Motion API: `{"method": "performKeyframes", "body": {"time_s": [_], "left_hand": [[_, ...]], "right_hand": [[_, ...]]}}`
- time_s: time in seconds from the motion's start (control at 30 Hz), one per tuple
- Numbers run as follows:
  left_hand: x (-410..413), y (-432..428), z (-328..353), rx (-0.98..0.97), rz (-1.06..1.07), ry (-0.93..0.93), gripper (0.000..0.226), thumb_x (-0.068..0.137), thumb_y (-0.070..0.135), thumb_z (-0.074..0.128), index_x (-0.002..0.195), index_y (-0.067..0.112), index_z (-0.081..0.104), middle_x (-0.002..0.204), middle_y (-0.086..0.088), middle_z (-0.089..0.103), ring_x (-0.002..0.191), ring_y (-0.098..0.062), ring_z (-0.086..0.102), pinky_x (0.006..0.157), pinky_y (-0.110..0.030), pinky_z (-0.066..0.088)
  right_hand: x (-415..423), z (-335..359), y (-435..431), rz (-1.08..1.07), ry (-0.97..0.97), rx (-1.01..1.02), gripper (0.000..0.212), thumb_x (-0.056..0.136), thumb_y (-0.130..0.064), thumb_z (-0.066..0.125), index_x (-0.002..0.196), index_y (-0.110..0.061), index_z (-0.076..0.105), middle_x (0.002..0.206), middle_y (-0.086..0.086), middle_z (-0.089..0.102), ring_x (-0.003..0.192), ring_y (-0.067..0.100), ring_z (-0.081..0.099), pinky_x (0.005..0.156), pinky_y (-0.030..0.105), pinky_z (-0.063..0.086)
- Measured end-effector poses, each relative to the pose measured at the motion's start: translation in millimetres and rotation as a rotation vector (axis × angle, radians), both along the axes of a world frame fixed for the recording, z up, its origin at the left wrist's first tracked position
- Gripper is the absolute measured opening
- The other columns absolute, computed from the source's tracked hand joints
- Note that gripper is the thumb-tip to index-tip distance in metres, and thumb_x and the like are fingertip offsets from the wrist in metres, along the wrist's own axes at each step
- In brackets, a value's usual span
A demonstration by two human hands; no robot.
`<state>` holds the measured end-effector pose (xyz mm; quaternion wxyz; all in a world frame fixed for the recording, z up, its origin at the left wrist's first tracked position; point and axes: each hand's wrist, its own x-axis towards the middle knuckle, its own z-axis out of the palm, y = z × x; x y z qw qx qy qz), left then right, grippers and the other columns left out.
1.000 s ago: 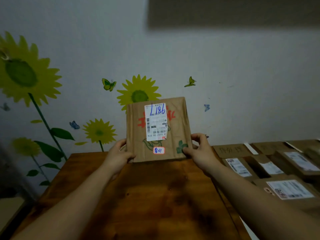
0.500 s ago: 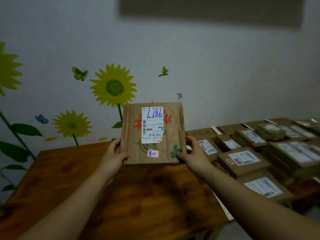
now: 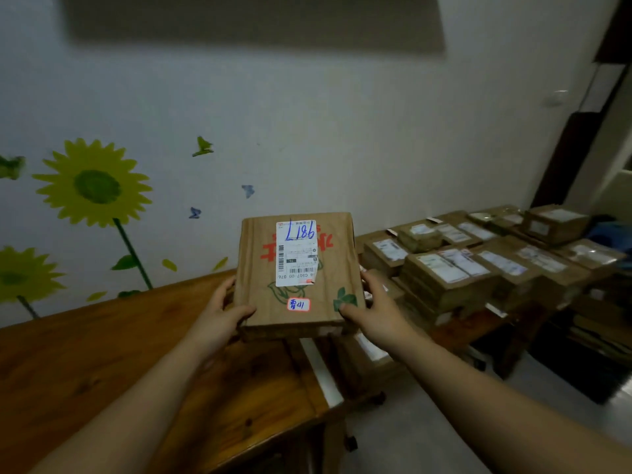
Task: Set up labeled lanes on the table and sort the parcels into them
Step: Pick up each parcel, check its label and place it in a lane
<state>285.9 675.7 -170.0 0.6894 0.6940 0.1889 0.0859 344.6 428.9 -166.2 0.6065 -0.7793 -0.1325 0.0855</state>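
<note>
1. The wooden counter (image 3: 102, 354) sits lower left; stacked parcels (image 3: 451, 271) crowd a second counter (image 3: 478, 328) to the right.
2. A brown parcel (image 3: 260, 268) is held aloft over the first counter's right end.
3. The left hand (image 3: 219, 319) and right hand (image 3: 376, 313) grip its sides, fingers (image 3: 367, 280) curled round the edges.
4. Sorting seems underway: next, read its small sticker (image 3: 298, 304) and choose a lane.

On the brown parcel (image 3: 260, 282), the white shipping label (image 3: 296, 253) bears handwritten blue "L186" and printed "C507 00 076". The small sticker (image 3: 298, 304) nearer reads "雷41".
</note>
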Motion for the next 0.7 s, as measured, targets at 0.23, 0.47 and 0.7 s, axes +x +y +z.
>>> {"method": "performKeyframes", "body": {"time_s": [0.23, 0.47, 0.7], "left_hand": [[33.7, -128.5, -15.0, 0.037, -0.123, 0.031, 0.067, 0.094, 0.012, 0.055, 0.147, 0.036, 0.023, 0.135, -0.001, 0.045, 0.092, -0.009, 0.058, 0.060, -0.024, 0.051], [65.8, -174.5, -11.6, 0.022, -0.189, 0.128, 0.061, 0.093, 0.032, 0.054, 0.147, 0.035, 0.026, 0.123, 0.000, 0.054, 0.099, -0.019, 0.055, 0.074, -0.035, 0.048], [115.1, -189.3, 0.7, -0.027, -0.243, 0.119, 0.054, 0.093, 0.022, 0.057, 0.139, 0.037, 0.033, 0.110, 0.004, 0.055, 0.097, -0.020, 0.057, 0.067, -0.035, 0.050]], "right_hand": [[12.0, -16.1, -130.9, -0.130, 0.065, -0.020, 0.078, 0.084, -0.015, 0.071, 0.146, -0.030, 0.027, 0.133, -0.004, 0.051, 0.112, 0.009, 0.053, 0.096, 0.041, 0.051], [30.2, -18.9, -186.7, -0.201, 0.090, 0.095, 0.071, 0.086, -0.012, 0.069, 0.145, -0.027, 0.031, 0.113, -0.015, 0.051, 0.093, 0.002, 0.054, 0.068, 0.016, 0.051], [62.5, -19.4, -201.4, -0.253, 0.084, 0.100, 0.066, 0.087, -0.013, 0.067, 0.142, -0.029, 0.032, 0.119, -0.013, 0.049, 0.095, 0.001, 0.052, 0.064, 0.015, 0.050]]}}
